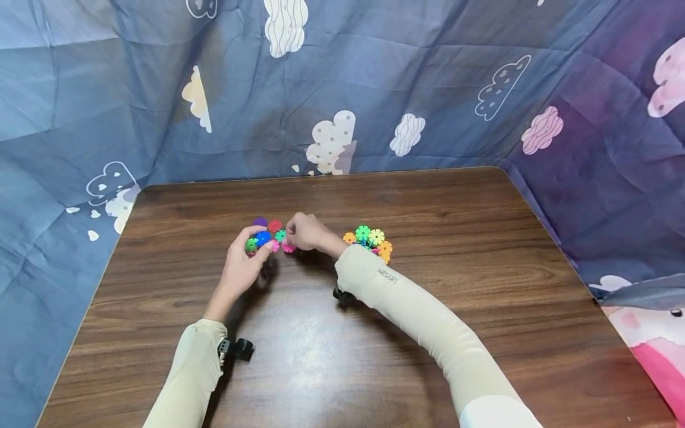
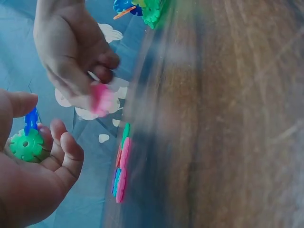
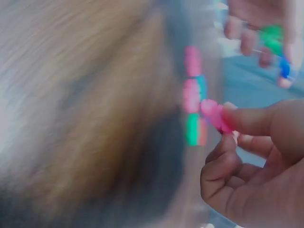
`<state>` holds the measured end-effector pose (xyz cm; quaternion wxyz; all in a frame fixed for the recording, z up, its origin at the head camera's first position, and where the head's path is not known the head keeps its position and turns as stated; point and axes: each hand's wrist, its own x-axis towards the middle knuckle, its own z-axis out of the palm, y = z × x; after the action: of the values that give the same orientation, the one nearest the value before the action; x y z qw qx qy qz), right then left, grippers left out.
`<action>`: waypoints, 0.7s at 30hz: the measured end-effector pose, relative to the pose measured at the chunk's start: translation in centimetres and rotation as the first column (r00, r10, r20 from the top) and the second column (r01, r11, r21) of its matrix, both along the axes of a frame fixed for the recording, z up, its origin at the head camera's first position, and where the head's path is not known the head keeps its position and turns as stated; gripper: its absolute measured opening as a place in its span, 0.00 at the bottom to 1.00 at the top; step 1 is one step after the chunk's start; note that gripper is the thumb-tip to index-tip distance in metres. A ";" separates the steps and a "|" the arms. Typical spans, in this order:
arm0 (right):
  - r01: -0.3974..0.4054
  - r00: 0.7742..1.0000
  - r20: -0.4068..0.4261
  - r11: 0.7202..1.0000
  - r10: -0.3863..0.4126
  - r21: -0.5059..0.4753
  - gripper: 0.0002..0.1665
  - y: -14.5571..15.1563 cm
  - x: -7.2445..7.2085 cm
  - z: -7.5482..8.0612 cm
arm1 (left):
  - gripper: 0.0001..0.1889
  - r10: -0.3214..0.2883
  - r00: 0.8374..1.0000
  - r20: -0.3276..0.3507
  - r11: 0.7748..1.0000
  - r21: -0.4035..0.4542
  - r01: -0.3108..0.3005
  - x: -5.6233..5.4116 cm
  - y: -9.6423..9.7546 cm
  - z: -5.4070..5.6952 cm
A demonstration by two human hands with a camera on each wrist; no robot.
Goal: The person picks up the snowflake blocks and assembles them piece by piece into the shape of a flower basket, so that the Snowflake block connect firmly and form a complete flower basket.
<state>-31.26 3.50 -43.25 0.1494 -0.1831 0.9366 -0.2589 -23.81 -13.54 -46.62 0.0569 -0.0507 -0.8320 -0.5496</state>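
Observation:
My left hand holds a blue snowflake disc joined to a green snowflake disc, above the table. The blue one stands edge-on to the green in the left wrist view, near the thumb. My right hand pinches a pink snowflake disc between thumb and forefinger, to the right of the left hand. Loose discs lie flat on the table beneath and between both hands, among them a red disc, a purple disc and a teal disc.
Beside my right wrist, a cluster of green, yellow and orange discs sits partly hidden by the sleeve. The brown wooden table ends at a blue cloth backdrop with clouds, behind and at the sides.

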 end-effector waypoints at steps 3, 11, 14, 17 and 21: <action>0.013 1.000 0.019 0.984 -0.010 -0.180 0.15 0.8 -0.3 1.1 | 0.20 -0.012 1.000 0.011 0.999 0.039 0.011 0.0 0.0 0.1; -0.039 0.986 0.122 0.866 0.115 -0.499 0.06 1.7 0.1 2.4 | 0.17 -0.037 0.997 0.066 0.993 0.118 0.029 0.4 0.4 1.3; -0.053 0.981 0.134 0.857 0.141 -0.512 0.07 1.8 0.3 2.2 | 0.17 -0.053 0.997 0.063 0.992 0.121 0.045 -0.1 0.1 0.4; -0.066 0.979 0.131 0.850 0.156 -0.522 0.07 1.9 0.4 1.9 | 0.17 -0.068 0.995 0.070 0.992 0.113 0.060 -0.1 0.0 0.4; -0.062 0.983 0.112 0.843 0.143 -0.534 0.07 1.8 0.6 1.6 | 0.17 -0.072 0.995 0.074 0.992 0.108 0.063 -0.1 0.1 0.5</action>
<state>-30.67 5.26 -41.67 0.1755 -0.2473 0.8046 -0.5106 -23.91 -13.49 -46.10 0.0084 -0.0543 -0.8012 -0.5959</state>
